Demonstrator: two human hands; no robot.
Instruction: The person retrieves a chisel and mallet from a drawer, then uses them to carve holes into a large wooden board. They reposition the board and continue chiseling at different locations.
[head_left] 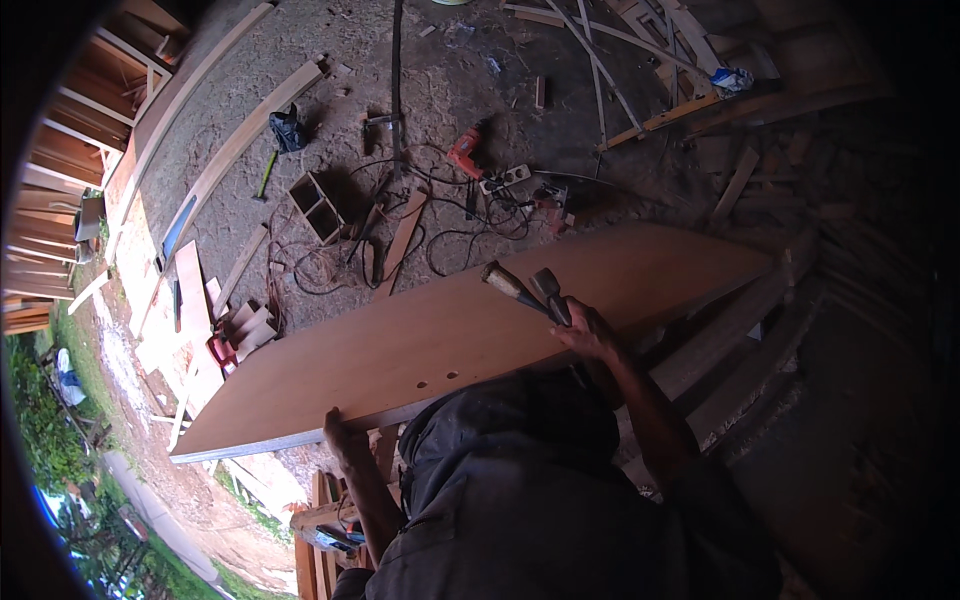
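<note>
A wide, smooth wooden panel (330, 350) lies across the view in front of me. Two small round holes show close to its near edge. My left hand (345, 432) grips that edge left of the holes, thumb on top, its other fingers hidden below. Over the right part of the panel, my right hand (588, 332) is closed around two hand tools together. One has a thick, round wooden handle (514, 286) with a pale end. Beside it is a tool with a blocky, dark end (547, 284); its exact kind is unclear.
Beyond the panel lie a red power drill (465, 152), a white power strip (505, 179), tangled cords and an open wooden box (318, 208). A hammer (378, 122) rests farther off. Long boards (235, 140) line the left; timber frames (650, 60) stand far right.
</note>
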